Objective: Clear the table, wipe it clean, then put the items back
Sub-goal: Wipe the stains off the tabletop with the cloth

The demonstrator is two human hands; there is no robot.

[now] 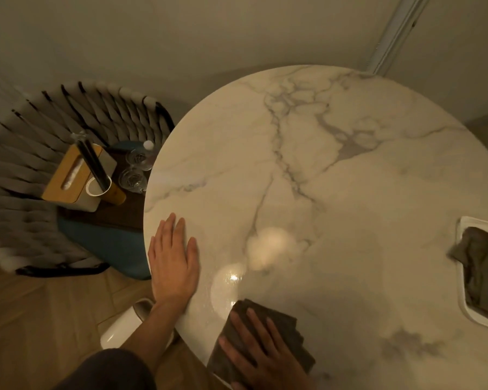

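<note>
A round white marble table fills the middle and right of the view. My left hand lies flat on its left edge, fingers straight. My right hand presses flat on a folded dark grey cloth at the table's near edge. On the seat of a chair to the left stand a wooden-topped tissue box, a white cup with dark sticks in it, two clear glasses and a small bottle.
The woven-back chair with a blue seat stands close to the table's left side. A white tray holding a crumpled greyish cloth sits at the right edge. A white slipper lies on the wooden floor below.
</note>
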